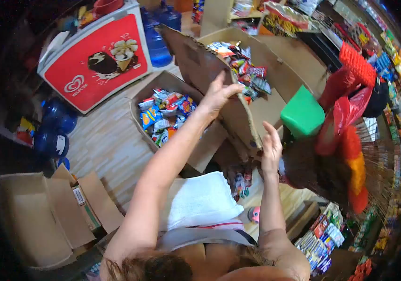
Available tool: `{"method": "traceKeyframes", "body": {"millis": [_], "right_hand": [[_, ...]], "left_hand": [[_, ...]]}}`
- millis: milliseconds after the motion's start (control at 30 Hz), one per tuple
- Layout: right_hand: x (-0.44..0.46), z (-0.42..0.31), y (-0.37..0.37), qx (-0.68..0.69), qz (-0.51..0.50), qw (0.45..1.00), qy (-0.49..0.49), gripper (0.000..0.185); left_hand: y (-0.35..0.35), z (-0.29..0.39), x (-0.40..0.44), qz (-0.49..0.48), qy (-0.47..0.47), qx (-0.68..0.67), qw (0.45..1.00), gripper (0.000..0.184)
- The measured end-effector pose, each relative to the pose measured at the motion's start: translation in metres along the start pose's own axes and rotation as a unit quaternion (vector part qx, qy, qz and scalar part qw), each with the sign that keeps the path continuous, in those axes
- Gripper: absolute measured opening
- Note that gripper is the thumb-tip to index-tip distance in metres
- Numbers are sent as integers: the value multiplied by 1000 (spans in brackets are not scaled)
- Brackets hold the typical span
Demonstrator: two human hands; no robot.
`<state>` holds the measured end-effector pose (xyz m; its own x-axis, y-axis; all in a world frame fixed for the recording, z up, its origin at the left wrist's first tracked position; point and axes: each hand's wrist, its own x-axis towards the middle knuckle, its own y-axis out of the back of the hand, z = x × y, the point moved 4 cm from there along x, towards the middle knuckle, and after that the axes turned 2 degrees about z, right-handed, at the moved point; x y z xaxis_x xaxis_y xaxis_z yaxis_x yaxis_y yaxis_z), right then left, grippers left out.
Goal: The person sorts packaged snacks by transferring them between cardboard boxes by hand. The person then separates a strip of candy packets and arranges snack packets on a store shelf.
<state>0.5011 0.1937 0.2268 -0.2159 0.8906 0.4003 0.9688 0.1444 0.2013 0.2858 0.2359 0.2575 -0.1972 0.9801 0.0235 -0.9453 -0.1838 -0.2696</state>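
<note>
A large brown cardboard flap (200, 65) stands tilted at the side of a big cardboard box (299, 61). My left hand (214, 100) is closed on the flap near its upper edge, thumb reaching over the rim. My right hand (270, 147) is beside the flap's lower corner, its fingers stretched up and holding nothing I can make out; whether it touches the cardboard I cannot tell. Colourful snack packets (245, 68) lie inside the big box. More snack packets (165, 112) fill a smaller cardboard box (137, 114) left of the flap.
A red and white ice cream freezer (95, 61) stands at the upper left, near blue water jugs (156, 37). Opened cardboard (36, 215) lies lower left. A green container (303, 112) and red plastic bag (345, 112) are at the right. A white cloth (202, 199) is close to me.
</note>
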Motion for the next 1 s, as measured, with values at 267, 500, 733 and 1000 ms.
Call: {"method": "traceKeyframes", "body": {"millis": [267, 500, 733, 1000], "right_hand": [[-9, -15, 12, -134, 142, 970, 142, 43], [33, 11, 28, 37, 198, 978, 46, 42], [13, -21, 11, -27, 67, 996, 45, 28], [-62, -7, -56, -284, -329, 870, 233, 55]], "left_hand": [[39, -53, -15, -43, -101, 38, 993, 80], [126, -229, -129, 29, 125, 610, 782, 74], [216, -230, -117, 121, 43, 626, 769, 14], [403, -148, -189, 155, 126, 726, 658, 37]]}}
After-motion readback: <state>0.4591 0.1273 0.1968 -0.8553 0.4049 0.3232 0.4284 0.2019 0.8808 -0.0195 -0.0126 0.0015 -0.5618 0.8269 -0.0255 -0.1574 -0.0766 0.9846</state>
